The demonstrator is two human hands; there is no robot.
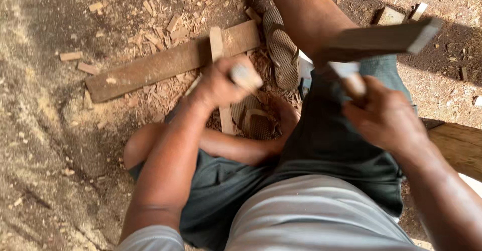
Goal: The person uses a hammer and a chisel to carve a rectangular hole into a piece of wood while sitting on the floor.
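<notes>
A: Hands first. What did yours hold?

B: Your left hand was closed round a pale stick, its blunt end jutting from your fist; motion blurred it. The stick ran on below your grip, down past a sandal.

A: And the right?

B: Your right hand was wrapped round a handle. Above that grip sat a dark flat head, stretching away to the right. Blur hid what kind of tool it was.

A: What lay past the left fist?

B: A plank lay on the dirt just beyond your left grip, crossing the stick. Chips were strewn around it, and a second sandal lay between your two hands, farther out.
</notes>
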